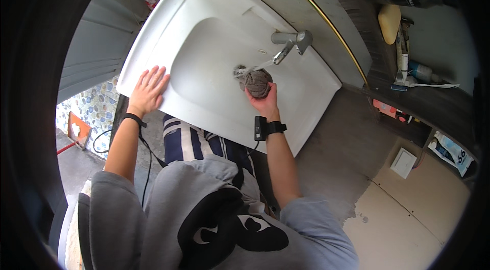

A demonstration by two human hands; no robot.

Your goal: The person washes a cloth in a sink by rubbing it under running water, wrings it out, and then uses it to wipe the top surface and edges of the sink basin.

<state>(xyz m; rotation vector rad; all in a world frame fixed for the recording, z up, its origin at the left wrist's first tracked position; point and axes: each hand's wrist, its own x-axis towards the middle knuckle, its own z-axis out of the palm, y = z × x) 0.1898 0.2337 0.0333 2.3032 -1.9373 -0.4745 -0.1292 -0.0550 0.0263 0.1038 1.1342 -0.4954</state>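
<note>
A bunched grey-brown cloth is in my right hand, held over the basin of a white ceramic sink. Water runs from the chrome faucet onto the cloth's upper side and toward the metal drain beside it. My left hand rests flat on the sink's left rim, fingers spread, with nothing in it. Its fingertips lie near the basin's inner edge.
A gold-edged mirror stands behind the faucet. On the dark shelf at right are a bar of soap, a razor and a blue bottle. A grey panel is at left. Black cables hang by my left arm.
</note>
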